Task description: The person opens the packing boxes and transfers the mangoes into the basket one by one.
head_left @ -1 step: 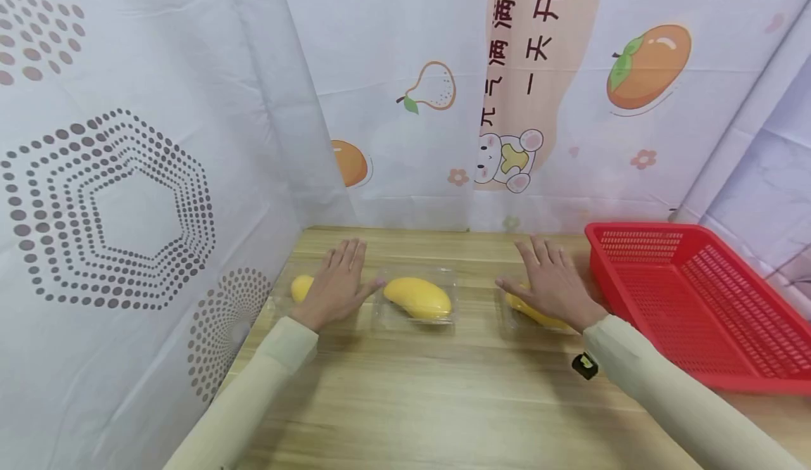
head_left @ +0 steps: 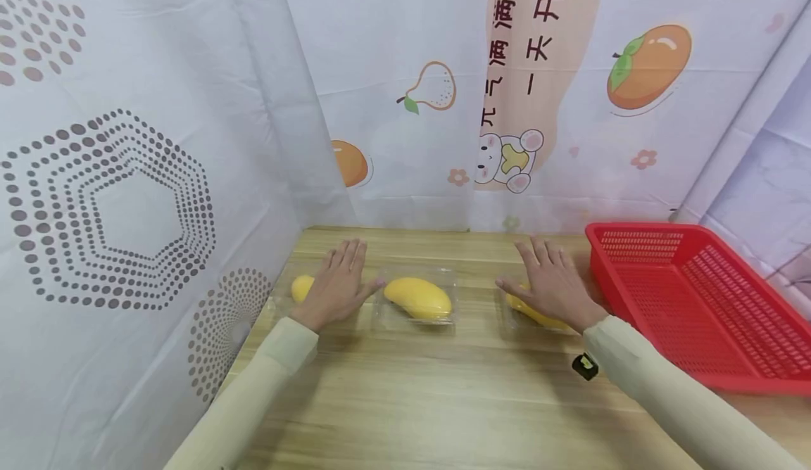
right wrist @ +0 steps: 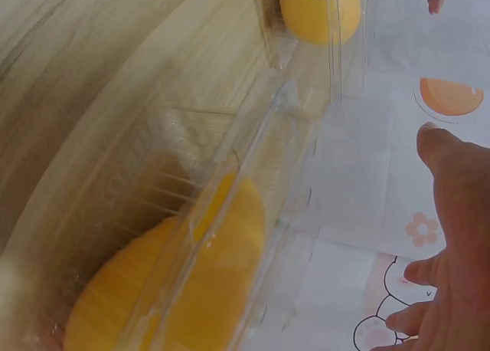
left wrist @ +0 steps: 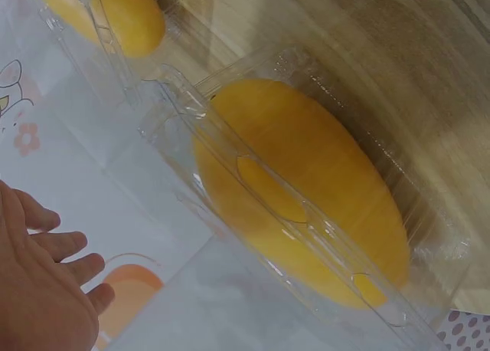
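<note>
Three clear plastic boxes stand in a row, each holding a yellow mango. Over the left box hovers my left hand (head_left: 336,286), fingers stretched forward and partly covering its mango (head_left: 300,288). Between the hands lies the middle mango (head_left: 418,298) in its box (head_left: 385,321), close to the left thumb. My right hand (head_left: 550,283), fingers also straight, is above the right box and hides much of that mango (head_left: 523,307). The left wrist view shows the left fingers (left wrist: 73,247) apart from the box; in the right wrist view, the right hand (right wrist: 471,244) holds nothing.
A red plastic basket (head_left: 684,228) with mesh sides is on the right of the wooden table (head_left: 431,399). White printed cloth (head_left: 393,174) hangs along the back and left. A small black device (head_left: 585,366) sits by the right wrist.
</note>
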`<state>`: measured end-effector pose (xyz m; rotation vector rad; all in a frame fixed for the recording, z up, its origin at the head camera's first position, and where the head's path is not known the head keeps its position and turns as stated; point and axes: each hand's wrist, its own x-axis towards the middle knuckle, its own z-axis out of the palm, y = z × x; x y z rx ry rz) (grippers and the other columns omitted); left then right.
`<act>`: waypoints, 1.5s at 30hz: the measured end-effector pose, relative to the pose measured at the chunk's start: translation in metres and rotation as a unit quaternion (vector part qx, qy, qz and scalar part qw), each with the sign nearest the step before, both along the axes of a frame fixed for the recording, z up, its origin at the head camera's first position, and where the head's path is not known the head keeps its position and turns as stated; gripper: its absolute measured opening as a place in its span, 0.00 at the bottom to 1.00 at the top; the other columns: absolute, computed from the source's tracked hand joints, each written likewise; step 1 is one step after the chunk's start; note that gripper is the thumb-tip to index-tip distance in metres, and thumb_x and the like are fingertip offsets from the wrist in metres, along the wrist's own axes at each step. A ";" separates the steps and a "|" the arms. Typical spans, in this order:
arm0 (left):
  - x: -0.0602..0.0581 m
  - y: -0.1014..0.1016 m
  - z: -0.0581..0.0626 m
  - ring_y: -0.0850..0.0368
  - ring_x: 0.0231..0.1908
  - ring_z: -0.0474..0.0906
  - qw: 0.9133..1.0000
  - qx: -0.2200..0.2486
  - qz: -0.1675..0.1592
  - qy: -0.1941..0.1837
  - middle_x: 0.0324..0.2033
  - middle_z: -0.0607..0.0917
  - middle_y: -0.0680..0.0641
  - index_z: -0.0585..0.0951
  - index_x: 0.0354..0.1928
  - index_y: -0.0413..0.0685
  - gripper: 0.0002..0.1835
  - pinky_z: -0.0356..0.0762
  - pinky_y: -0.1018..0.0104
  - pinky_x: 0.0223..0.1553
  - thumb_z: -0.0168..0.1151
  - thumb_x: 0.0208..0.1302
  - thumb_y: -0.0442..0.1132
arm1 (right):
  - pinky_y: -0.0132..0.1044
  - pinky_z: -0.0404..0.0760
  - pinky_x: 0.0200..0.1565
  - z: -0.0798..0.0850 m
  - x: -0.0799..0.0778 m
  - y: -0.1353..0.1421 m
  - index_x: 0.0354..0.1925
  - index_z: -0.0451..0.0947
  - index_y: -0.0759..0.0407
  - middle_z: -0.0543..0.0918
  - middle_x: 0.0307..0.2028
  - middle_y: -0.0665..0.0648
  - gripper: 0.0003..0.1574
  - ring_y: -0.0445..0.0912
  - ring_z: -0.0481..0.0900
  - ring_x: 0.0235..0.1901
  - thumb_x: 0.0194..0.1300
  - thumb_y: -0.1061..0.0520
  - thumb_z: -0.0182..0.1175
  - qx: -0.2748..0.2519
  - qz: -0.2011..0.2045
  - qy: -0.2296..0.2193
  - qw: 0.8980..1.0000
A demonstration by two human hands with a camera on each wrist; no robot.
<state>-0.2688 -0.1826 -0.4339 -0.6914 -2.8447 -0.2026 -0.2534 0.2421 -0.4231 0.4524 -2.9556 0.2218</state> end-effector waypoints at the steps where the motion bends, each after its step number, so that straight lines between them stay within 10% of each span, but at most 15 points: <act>1: 0.000 0.000 0.000 0.35 0.78 0.46 1.000 0.000 0.002 -0.005 0.78 0.54 0.31 0.51 0.79 0.33 0.47 0.46 0.38 0.75 0.50 0.77 0.62 | 0.70 0.48 0.71 0.000 0.000 0.000 0.78 0.55 0.64 0.54 0.76 0.74 0.64 0.72 0.52 0.74 0.67 0.19 0.49 0.004 0.001 0.001 1.000; 11: 0.009 -0.013 -0.003 0.33 0.71 0.61 0.999 0.032 0.015 0.016 0.71 0.67 0.30 0.62 0.75 0.31 0.38 0.56 0.36 0.71 0.54 0.79 0.54 | 0.68 0.67 0.65 0.005 0.002 -0.007 0.78 0.59 0.56 0.63 0.75 0.66 0.58 0.65 0.58 0.74 0.69 0.20 0.47 -0.006 0.010 -0.018 1.000; 22: 0.024 -0.044 -0.016 0.37 0.53 0.79 0.985 0.145 0.029 0.089 0.52 0.83 0.33 0.80 0.58 0.32 0.19 0.77 0.42 0.56 0.65 0.71 0.38 | 0.61 0.75 0.59 -0.007 -0.001 -0.034 0.60 0.78 0.65 0.82 0.57 0.66 0.26 0.64 0.76 0.59 0.74 0.48 0.63 -0.114 0.079 0.047 0.989; 45: 0.041 -0.062 -0.019 0.36 0.50 0.80 0.980 0.150 0.017 0.130 0.48 0.84 0.34 0.81 0.53 0.32 0.16 0.79 0.43 0.52 0.65 0.70 0.36 | 0.56 0.80 0.53 -0.016 0.005 -0.066 0.57 0.80 0.66 0.84 0.52 0.63 0.24 0.60 0.80 0.53 0.72 0.50 0.65 -0.120 0.151 0.089 0.977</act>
